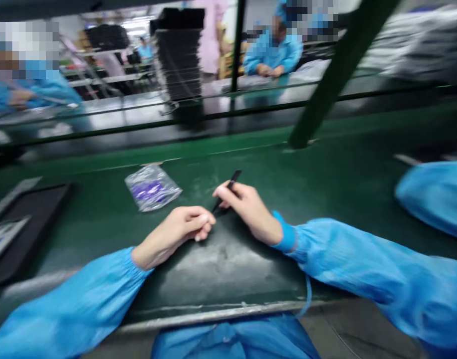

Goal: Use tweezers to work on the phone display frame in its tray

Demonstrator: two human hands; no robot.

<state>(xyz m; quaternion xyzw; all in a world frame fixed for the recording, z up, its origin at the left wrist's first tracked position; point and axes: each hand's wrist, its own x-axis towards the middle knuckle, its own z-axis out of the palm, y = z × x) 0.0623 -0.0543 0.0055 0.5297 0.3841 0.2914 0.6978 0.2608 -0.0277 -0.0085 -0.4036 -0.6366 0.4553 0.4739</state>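
My right hand is closed around slim black tweezers, their flat end sticking up past the fingers. The dark tip slants down and left to the fingertips of my left hand. That hand is closed in a pinch with the thumb against the fingers; whatever it grips is too small or hidden to make out. Both hands are over the middle of the dark green bench. Beyond the left hand lies a clear plastic bag with purple pieces or print in it.
A black tray with a flat grey piece sits at the left. A blue sleeve reaches in from the right. A green slanted post rises from the bench's back. Across it are co-workers in blue and a tall black stack.
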